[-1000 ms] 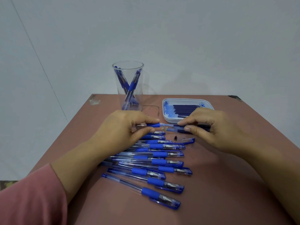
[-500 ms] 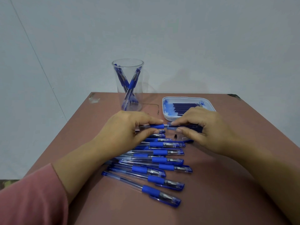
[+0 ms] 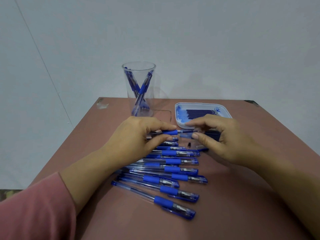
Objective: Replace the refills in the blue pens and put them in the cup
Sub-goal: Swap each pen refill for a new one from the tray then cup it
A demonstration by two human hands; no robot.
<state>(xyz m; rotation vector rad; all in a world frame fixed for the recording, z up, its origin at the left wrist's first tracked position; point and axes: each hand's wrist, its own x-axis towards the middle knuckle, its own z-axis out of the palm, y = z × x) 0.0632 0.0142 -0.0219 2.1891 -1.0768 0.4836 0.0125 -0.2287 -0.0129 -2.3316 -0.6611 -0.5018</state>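
Head view: L hand (image 3: 138,135) fingers curl round a pen (image 3: 170,132) over the surface, R hand (image 3: 223,135) pinches its refill (image 3: 190,131); few pens in cup (image 3: 150,104), approx. a dozen waiting in a row (image 3: 173,168), so early on.

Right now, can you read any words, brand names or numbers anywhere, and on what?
No text can be read.
Clear-barrelled blue pens on the brown table: any print too small to read.
Clear plastic cup: no label.
White plastic refill tray: no label visible.
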